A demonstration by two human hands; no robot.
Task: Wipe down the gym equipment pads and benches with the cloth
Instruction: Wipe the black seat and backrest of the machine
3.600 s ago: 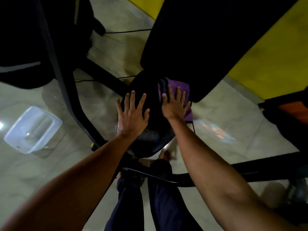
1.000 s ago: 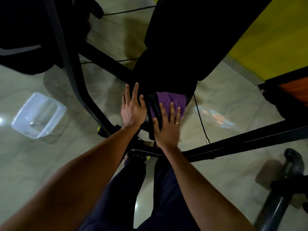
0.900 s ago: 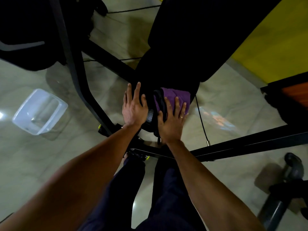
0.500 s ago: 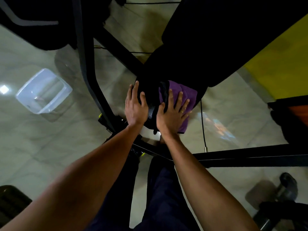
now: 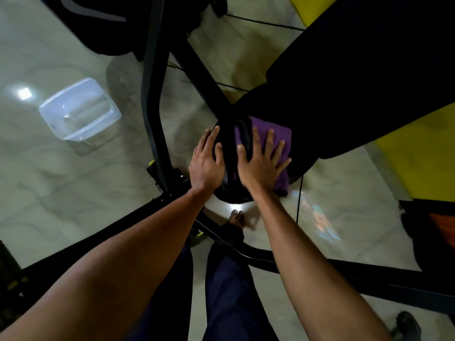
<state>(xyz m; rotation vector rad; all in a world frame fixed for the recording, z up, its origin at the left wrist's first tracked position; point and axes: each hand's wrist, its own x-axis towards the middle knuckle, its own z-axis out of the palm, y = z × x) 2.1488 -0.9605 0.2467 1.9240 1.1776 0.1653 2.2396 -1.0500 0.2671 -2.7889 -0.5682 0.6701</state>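
A purple cloth (image 5: 279, 136) lies on the black seat pad (image 5: 230, 193) of a gym machine. My right hand (image 5: 261, 166) presses flat on the cloth with its fingers spread. My left hand (image 5: 205, 164) rests flat on the left side of the same pad, fingers apart, holding nothing. Above the seat rises a large black back pad (image 5: 357, 77), which hides the far edge of the cloth.
Black frame bars (image 5: 154, 94) cross the pale tiled floor around the seat. A clear plastic tub (image 5: 80, 109) sits on the floor to the left. My legs (image 5: 229, 291) and a bare foot (image 5: 236, 217) stand under the seat. A yellow wall (image 5: 418, 156) is at right.
My right hand has slid the purple cloth back and forth over the seat pad. My left hand stays flat on the pad. The view has shifted a little to the right.
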